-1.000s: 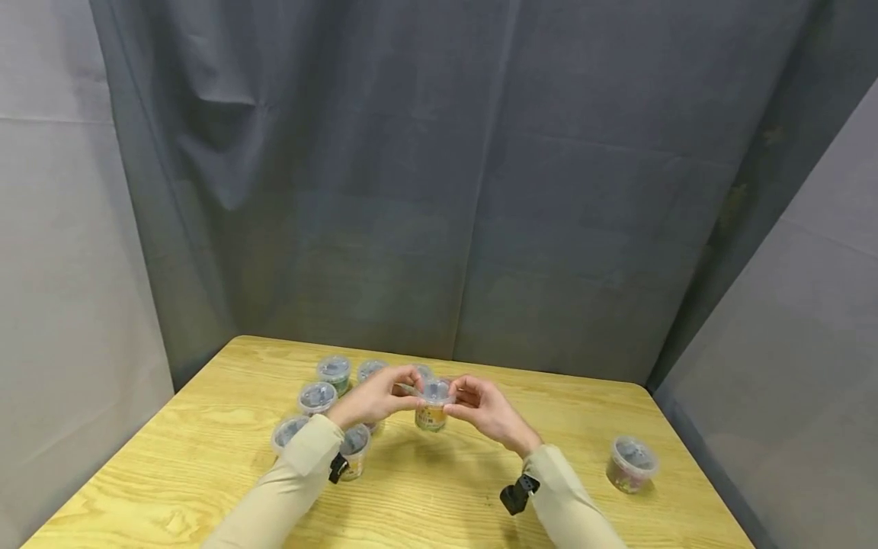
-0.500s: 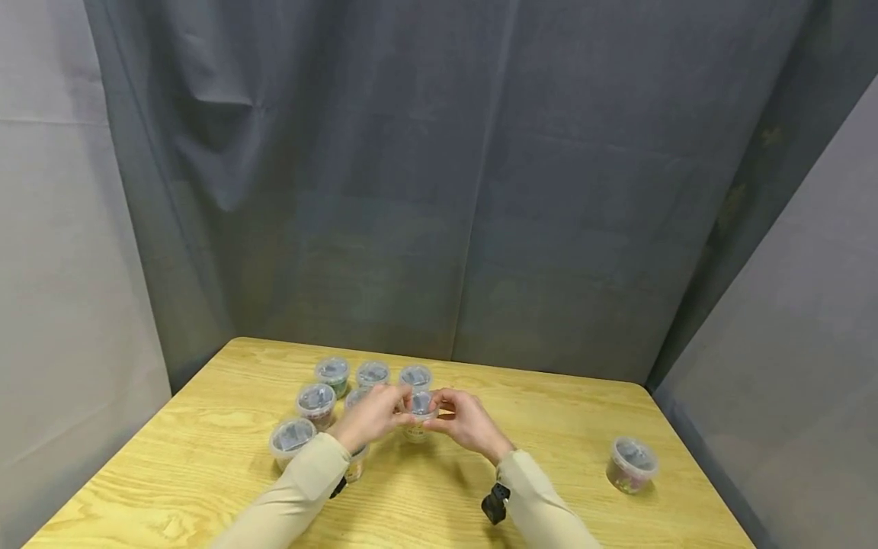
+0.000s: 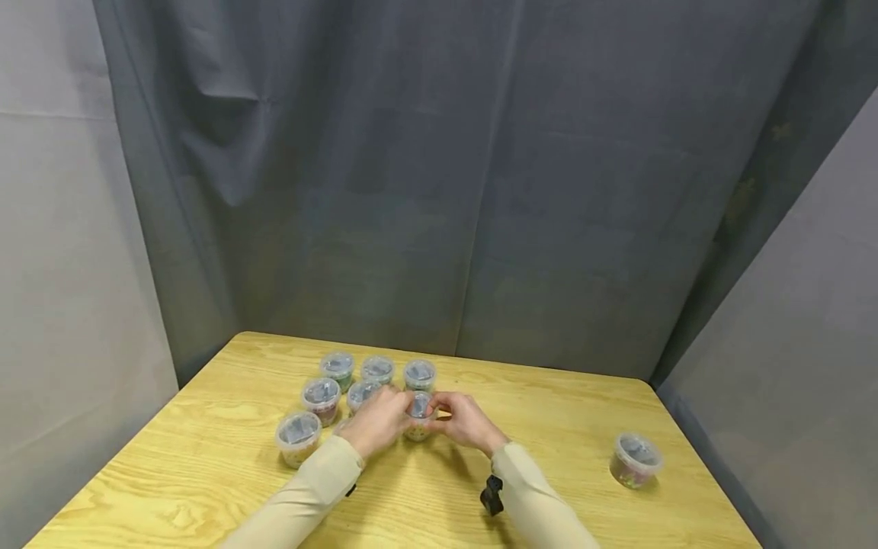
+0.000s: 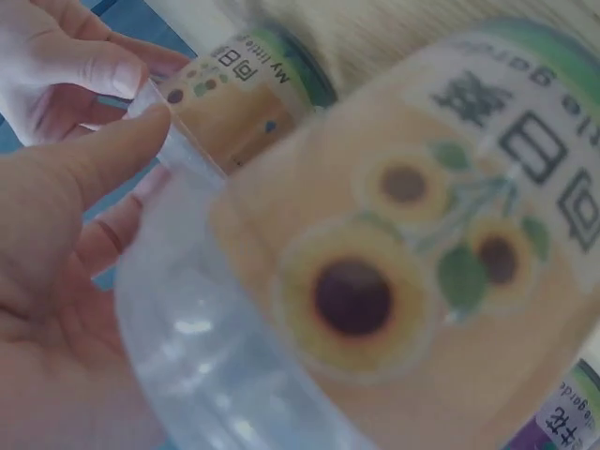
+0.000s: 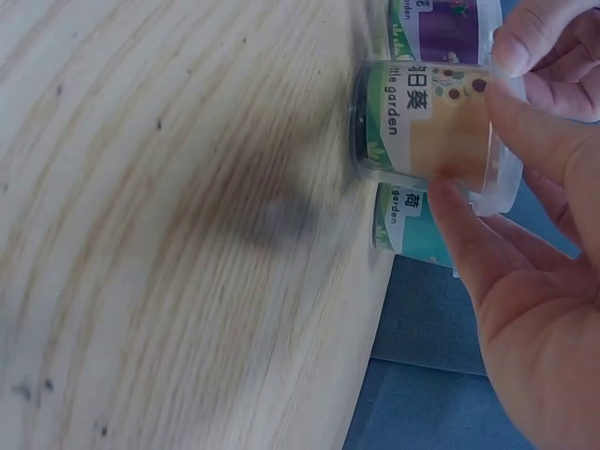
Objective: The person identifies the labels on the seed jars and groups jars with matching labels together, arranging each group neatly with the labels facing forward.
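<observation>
Both hands are at a small lidded plastic tub (image 5: 441,122) with an orange sunflower label, upright at the table surface. My left hand (image 3: 381,419) pinches the left side of its lid, thumb and fingertips at the rim. From the other side my right hand (image 3: 468,423) grips the same tub, its fingers on the lid edge and upper wall in the right wrist view. A second sunflower tub (image 4: 412,244) stands close beneath my left wrist, large in the left wrist view and mostly hidden by the arm in the head view.
Several similar tubs stand in rows to the left, among them a green-labelled tub (image 3: 338,370), a back-row tub (image 3: 420,374) and a front-left tub (image 3: 299,438). One lone tub (image 3: 636,460) stands far right on the wooden table (image 3: 549,450). A grey curtain (image 3: 384,191) hangs behind.
Both hands have moved the sunflower tub leftward and down to the table, in front of the back-row tub. The other tubs keep their places.
</observation>
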Available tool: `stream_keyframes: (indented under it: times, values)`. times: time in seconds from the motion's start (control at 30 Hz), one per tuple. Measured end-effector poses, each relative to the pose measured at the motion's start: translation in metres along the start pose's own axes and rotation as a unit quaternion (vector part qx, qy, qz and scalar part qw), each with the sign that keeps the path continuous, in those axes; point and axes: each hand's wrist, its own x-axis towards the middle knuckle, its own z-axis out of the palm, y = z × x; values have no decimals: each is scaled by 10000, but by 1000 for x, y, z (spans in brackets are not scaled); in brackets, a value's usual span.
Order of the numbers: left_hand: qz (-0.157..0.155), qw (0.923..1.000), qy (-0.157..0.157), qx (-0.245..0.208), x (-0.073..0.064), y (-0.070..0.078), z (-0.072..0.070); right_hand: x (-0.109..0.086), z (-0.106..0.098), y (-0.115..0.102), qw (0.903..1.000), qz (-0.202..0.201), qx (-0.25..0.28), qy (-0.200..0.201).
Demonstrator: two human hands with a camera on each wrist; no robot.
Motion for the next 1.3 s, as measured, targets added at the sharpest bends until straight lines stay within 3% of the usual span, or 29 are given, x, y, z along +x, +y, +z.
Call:
stream_keyframes:
  times: [0.27, 0.5, 0.63, 0.83, 1.0, 1.13, 1.3]
  values:
    - [-215, 9991, 293, 204, -4, 6, 3, 0, 4, -4, 9996, 245, -13, 130]
    - [-349, 9990, 168, 223, -2, 7, 3, -9, -3, -4, 9989, 352, 126, 274]
    - [-544, 9982, 169, 165, -1, 7, 3, -18, -14, -3, 9975, 397, 115, 573]
    - [-684, 9970, 353, -10, 1, 12, 3, -38, -41, 1, 9893, 894, -342, 1099]
    - [-562, 9956, 725, -209, 8, 24, 6, -55, -64, 6, 9810, 1261, -708, 1296]
    - [-309, 9941, 1018, -224, 14, 38, 13, -68, -80, 10, 9761, 1296, -1062, 1385]
    - [-104, 9943, 979, -419, 24, 60, 22, -87, -96, 16, 9693, 1233, -1579, 1428]
